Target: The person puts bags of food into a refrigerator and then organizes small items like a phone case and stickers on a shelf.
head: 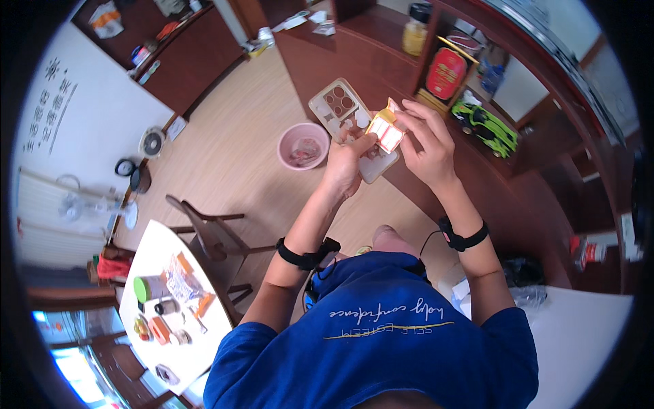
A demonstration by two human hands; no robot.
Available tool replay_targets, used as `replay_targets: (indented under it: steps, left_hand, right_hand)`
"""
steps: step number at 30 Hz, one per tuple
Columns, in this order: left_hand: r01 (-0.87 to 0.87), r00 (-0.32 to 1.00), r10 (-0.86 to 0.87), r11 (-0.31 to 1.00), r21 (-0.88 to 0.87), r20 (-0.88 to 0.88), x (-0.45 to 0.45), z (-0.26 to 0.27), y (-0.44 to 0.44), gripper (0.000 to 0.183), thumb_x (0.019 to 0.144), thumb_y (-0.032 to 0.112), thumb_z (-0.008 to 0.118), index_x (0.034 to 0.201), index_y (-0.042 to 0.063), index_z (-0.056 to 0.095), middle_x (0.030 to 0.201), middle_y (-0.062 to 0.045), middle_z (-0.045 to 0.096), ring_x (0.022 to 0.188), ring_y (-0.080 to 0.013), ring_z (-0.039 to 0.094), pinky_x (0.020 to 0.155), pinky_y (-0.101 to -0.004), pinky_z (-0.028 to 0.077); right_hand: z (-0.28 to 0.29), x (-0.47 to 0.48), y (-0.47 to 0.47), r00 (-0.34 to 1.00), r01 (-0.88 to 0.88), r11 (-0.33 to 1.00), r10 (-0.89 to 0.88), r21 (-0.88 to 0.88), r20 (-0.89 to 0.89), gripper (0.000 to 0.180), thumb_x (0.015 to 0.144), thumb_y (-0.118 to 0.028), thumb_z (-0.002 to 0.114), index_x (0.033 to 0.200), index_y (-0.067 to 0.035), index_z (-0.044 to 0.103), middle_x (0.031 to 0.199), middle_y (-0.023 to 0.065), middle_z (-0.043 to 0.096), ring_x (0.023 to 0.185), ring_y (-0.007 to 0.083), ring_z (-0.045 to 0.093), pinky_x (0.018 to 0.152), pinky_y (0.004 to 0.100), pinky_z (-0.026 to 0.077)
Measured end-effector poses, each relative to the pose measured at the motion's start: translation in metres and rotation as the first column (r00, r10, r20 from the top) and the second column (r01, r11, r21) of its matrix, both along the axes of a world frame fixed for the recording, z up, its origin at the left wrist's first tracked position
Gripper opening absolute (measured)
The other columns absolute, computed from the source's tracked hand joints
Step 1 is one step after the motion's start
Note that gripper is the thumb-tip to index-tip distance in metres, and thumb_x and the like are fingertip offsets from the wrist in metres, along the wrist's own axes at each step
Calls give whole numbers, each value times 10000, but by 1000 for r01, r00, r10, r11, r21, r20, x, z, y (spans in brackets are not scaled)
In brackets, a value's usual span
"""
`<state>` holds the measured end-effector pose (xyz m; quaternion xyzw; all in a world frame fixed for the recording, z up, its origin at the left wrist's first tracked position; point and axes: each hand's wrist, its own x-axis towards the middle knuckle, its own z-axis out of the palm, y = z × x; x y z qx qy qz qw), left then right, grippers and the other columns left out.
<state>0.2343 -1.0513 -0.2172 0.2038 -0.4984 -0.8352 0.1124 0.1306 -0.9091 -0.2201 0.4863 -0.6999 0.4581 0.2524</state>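
My left hand (343, 162) holds a translucent phone case (323, 105) with a camera cutout frame at its upper end; whether a phone is inside I cannot tell. Over the case, my left thumb presses on a small yellow and white packet or folded card (387, 131) with red borders. My right hand (430, 142) is at the packet's right edge, its thumb and fingers bent around the upper corner. Whether those fingertips pinch it is hard to tell. Both forearms carry black straps with small devices.
Beyond the hands stands a dark red wooden cabinet (378, 64) with a green toy car (485, 128) and a framed red plaque (446, 73). A pink basin (303, 167) is on the floor. Left are a wooden chair (212, 232) and a white table (196, 368) bearing several items.
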Motion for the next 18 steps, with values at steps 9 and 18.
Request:
replay_targets:
  steps: [9,18]
  left_hand:
    - [-219,971,217,976,5,102,16,-14,-76,385,873,-17,535,1257,14,535,1045,-70,628,902,-152,621,770,-315,521]
    - [-285,954,267,947,146,133,-23,-38,-184,402,892,91,520,1280,-10,491,1045,-121,627,929,-242,640,833,-375,531]
  right_hand:
    - [-34,-25,-99,930,-260,965,241,32,279,371,750,44,670,1115,-23,651,1207,150,582,998,302,609,825,377,525]
    - [-98,-87,-206,246,-429,878,338,-211,908,115,985,-112,529,922,-24,568,829,88,671,715,155,665,608,297,536]
